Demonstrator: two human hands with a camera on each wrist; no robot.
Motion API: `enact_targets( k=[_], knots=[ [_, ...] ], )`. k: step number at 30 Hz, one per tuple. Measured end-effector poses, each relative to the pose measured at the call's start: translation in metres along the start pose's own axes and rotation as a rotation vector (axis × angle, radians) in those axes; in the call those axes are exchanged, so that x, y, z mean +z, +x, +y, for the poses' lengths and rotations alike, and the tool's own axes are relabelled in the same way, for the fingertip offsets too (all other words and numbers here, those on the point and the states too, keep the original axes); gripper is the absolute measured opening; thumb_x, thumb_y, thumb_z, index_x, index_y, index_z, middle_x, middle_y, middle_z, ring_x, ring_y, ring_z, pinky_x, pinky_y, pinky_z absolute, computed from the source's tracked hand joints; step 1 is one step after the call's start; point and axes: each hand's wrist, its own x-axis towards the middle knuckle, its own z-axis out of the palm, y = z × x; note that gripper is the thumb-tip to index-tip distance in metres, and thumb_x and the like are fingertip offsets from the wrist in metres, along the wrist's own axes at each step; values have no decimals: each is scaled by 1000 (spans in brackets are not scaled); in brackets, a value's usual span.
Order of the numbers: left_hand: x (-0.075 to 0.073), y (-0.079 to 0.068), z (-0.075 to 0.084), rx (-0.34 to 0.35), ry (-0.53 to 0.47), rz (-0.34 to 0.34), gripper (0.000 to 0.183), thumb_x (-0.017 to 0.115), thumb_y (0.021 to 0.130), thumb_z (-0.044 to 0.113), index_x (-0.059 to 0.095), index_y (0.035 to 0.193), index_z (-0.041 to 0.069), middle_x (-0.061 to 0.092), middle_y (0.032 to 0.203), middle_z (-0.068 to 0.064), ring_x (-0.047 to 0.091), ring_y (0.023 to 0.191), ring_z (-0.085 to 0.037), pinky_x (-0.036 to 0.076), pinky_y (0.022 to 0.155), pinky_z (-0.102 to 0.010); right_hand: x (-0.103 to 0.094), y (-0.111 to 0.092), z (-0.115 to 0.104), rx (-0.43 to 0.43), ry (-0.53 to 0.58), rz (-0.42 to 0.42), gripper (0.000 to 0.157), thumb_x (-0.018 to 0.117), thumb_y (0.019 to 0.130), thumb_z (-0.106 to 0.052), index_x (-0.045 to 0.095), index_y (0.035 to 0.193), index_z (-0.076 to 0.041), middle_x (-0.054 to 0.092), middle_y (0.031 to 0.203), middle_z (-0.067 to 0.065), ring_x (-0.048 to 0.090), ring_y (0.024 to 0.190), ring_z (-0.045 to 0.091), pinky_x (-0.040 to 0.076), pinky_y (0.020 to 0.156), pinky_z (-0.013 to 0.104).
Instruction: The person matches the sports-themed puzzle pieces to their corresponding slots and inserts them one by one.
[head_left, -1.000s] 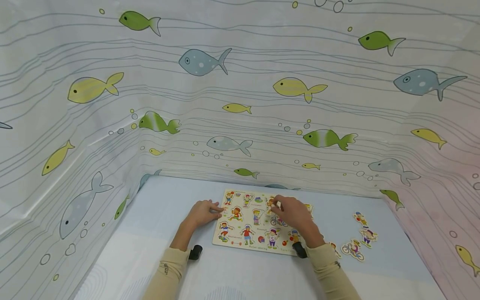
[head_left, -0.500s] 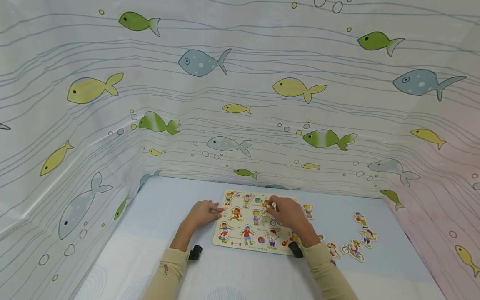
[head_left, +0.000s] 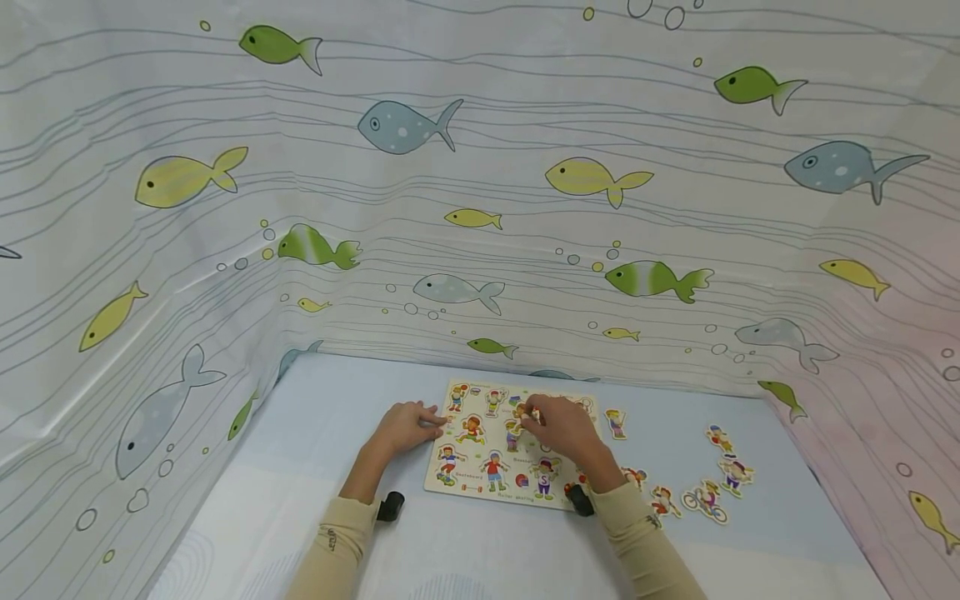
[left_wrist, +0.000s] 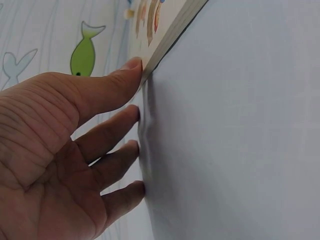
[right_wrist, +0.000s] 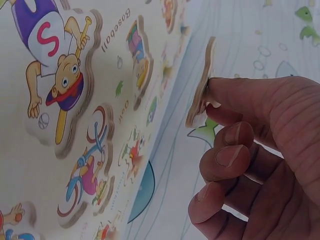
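A wooden puzzle board with printed sport figures lies on the cloth-covered table. Thumb and forefinger of my right hand pinch a thin wooden puzzle piece, raised off the board near its upper middle and seen edge-on in the right wrist view. Its picture cannot be made out there. Below it, a baseball figure and a cyclist piece sit in the board. At the board's left edge rests my left hand, fingers extended; in the left wrist view its thumb touches the board's rim.
Several loose pieces lie right of the board: one close to its edge, a cyclist and a purple-trousered figure farther out. A fish-printed curtain stands behind the table. Each wrist bears a black camera.
My right hand has moved left over the board with the pinched piece, uncovering loose pieces beside the board's right edge. The left hand stays where it was.
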Motion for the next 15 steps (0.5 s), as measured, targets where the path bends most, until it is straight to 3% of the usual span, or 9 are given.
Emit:
enact_targets(
  k=[11, 15],
  knots=[
    [0, 0, 0, 1, -3, 3, 23, 79, 85, 24, 78, 107, 18, 63, 130, -7, 43, 136, -38, 29, 114, -54, 9, 7, -6, 24, -5, -41, 14, 69, 94, -29, 68, 103, -19, 50, 66, -10, 44, 53, 9, 32, 43, 24],
    [0, 0, 0, 5, 2, 3, 23, 79, 84, 24, 78, 106, 18, 63, 130, -7, 43, 135, -38, 29, 113, -55, 12, 9, -8, -2, -3, -41, 11, 69, 94, -28, 68, 101, -19, 51, 65, -10, 44, 53, 9, 33, 44, 24]
  ],
)
